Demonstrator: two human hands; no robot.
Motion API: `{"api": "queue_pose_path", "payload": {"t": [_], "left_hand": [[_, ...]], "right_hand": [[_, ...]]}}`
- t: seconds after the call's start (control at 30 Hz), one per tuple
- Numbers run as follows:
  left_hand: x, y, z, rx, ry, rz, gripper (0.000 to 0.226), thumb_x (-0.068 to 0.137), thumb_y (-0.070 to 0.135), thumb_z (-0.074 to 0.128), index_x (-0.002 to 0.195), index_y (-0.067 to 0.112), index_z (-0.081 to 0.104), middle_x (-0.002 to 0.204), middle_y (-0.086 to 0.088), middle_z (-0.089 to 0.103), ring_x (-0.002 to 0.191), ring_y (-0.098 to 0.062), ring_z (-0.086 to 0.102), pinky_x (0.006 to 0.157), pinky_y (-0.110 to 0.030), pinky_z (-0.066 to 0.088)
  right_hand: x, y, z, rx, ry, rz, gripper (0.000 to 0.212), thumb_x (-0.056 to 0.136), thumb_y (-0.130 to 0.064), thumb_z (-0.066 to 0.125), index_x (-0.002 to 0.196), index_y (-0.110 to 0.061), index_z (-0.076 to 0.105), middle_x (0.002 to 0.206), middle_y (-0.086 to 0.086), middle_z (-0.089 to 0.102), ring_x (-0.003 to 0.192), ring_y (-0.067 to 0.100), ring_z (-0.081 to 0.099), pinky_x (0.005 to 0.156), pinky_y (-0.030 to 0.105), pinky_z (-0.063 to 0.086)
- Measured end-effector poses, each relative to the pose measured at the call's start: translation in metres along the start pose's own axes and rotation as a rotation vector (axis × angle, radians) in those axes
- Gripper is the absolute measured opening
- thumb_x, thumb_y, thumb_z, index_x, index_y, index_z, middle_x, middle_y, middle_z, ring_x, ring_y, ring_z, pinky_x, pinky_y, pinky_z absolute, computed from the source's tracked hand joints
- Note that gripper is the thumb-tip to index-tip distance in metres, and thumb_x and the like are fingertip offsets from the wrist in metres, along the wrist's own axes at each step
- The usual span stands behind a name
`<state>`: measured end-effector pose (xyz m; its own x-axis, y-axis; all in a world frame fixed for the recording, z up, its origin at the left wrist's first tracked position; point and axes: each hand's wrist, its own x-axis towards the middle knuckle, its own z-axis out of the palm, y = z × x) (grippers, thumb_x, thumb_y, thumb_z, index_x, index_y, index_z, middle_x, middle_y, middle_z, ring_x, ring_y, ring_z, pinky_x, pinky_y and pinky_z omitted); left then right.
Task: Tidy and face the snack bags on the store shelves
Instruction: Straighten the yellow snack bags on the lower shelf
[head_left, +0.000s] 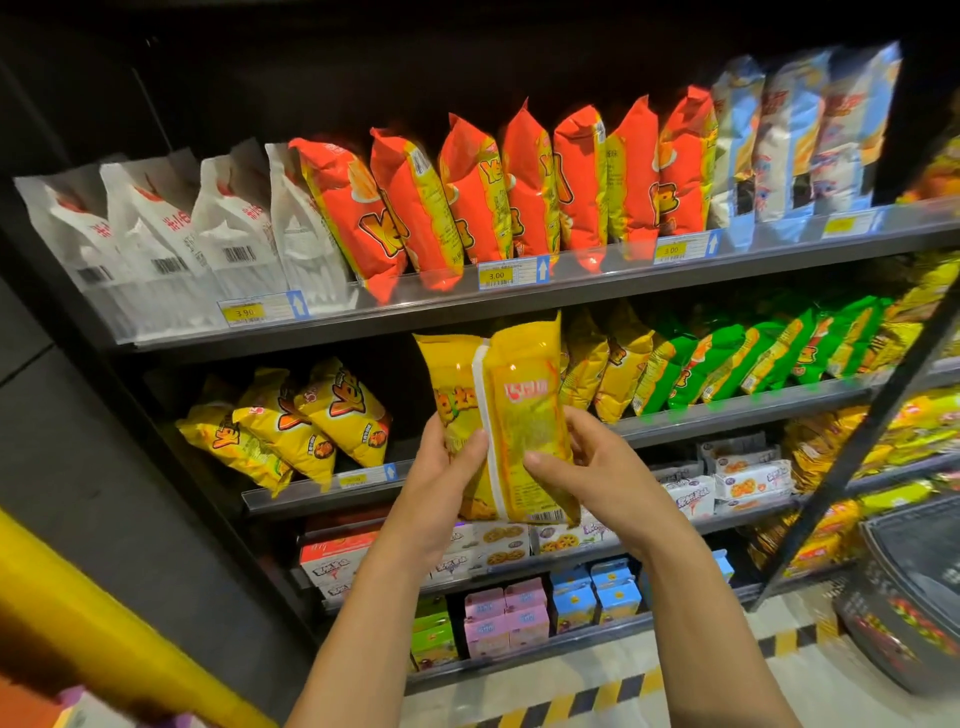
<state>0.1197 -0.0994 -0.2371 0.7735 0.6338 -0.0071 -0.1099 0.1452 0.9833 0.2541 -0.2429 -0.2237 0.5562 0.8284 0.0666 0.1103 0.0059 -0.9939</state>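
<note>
I hold a yellow snack bag (511, 410) upright in front of the second shelf (727, 410), its back seam and barcode facing me. My left hand (441, 467) grips its lower left side, thumb across the front. My right hand (582, 467) grips the lower right edge, thumb pressed on the bag. Three yellow bags (291, 421) lean at the left of that shelf, with a gap between them and the held bag. More yellow bags (602, 358) and green bags (727, 358) stand to the right.
The top shelf (571, 291) carries white bags (171, 234), orange bags (493, 187) and pale blue bags (800, 140). Lower shelves hold biscuit packs (737, 478) and small drink cartons (519, 613). A black basket (914, 582) stands at the right. A yellow post (104, 613) runs at the lower left.
</note>
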Motion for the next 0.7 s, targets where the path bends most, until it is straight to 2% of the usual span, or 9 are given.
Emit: {"api": "queue_pose_path", "payload": {"t": [0.1,0.17,0.23,0.3,0.4,0.5,0.6,0.7], "left_hand": [[0.001,-0.003,-0.011,0.174,-0.067,0.101,0.061,0.087,0.016,0.079,0.141,0.03,0.054,0.13,0.012,0.071,0.124,-0.01,0.066,0.097,-0.031,0.058],[0.004,-0.005,-0.015,0.276,-0.096,0.119,0.067,0.085,0.001,0.083,0.136,0.032,0.054,0.126,0.017,0.071,0.122,-0.005,0.066,0.096,-0.024,0.056],[0.006,-0.007,-0.016,0.332,-0.113,0.123,0.071,0.083,-0.007,0.082,0.137,0.029,0.053,0.129,0.014,0.071,0.126,-0.007,0.064,0.101,-0.027,0.055],[0.009,-0.008,-0.016,0.335,-0.125,0.121,0.071,0.083,-0.007,0.083,0.138,0.027,0.053,0.132,0.011,0.071,0.128,-0.01,0.064,0.106,-0.032,0.054],[0.007,0.0,-0.016,0.334,-0.146,0.096,0.065,0.086,0.007,0.082,0.14,0.03,0.055,0.132,0.012,0.07,0.126,-0.01,0.065,0.102,-0.03,0.055],[0.006,0.009,-0.018,0.291,-0.177,0.008,0.055,0.09,0.027,0.073,0.143,0.03,0.056,0.135,0.006,0.071,0.127,-0.015,0.066,0.105,-0.041,0.055],[0.009,0.015,-0.009,0.17,-0.117,-0.114,0.052,0.091,0.045,0.065,0.138,0.023,0.061,0.128,-0.003,0.075,0.119,-0.025,0.072,0.109,-0.057,0.052],[0.013,0.021,0.005,0.099,-0.028,-0.314,0.059,0.089,0.059,0.066,0.129,0.017,0.067,0.115,-0.009,0.08,0.109,-0.029,0.077,0.106,-0.056,0.055]], "right_hand": [[0.0,0.009,-0.015,-0.179,0.024,-0.019,0.054,0.087,-0.007,0.082,0.131,-0.03,0.06,0.115,-0.011,0.075,0.104,0.0,0.071,0.086,0.022,0.059],[0.001,0.013,-0.02,-0.234,0.039,-0.021,0.059,0.085,-0.004,0.084,0.132,-0.032,0.06,0.119,-0.015,0.073,0.109,-0.005,0.068,0.091,0.02,0.058],[0.005,0.018,-0.024,-0.265,0.037,-0.04,0.061,0.085,-0.008,0.085,0.137,-0.029,0.06,0.127,-0.014,0.072,0.117,0.001,0.067,0.097,0.025,0.058],[0.006,0.021,-0.026,-0.272,0.035,-0.067,0.06,0.085,-0.008,0.085,0.136,-0.029,0.061,0.126,-0.016,0.072,0.118,0.002,0.067,0.097,0.024,0.058],[0.003,0.019,-0.03,-0.208,0.05,-0.053,0.058,0.085,-0.005,0.084,0.13,-0.032,0.06,0.117,-0.021,0.074,0.11,-0.003,0.068,0.089,0.018,0.057],[0.002,0.019,-0.033,-0.07,-0.005,0.001,0.047,0.089,-0.015,0.08,0.132,-0.024,0.063,0.119,-0.01,0.076,0.111,0.008,0.072,0.091,0.028,0.06],[0.003,0.014,-0.028,0.144,-0.026,0.131,0.043,0.087,-0.036,0.071,0.125,-0.015,0.068,0.114,0.002,0.079,0.106,0.021,0.076,0.084,0.034,0.062],[0.007,0.01,-0.02,0.292,0.031,0.264,0.042,0.096,-0.044,0.066,0.118,-0.01,0.075,0.111,0.012,0.079,0.104,0.028,0.077,0.094,0.045,0.059]]}}
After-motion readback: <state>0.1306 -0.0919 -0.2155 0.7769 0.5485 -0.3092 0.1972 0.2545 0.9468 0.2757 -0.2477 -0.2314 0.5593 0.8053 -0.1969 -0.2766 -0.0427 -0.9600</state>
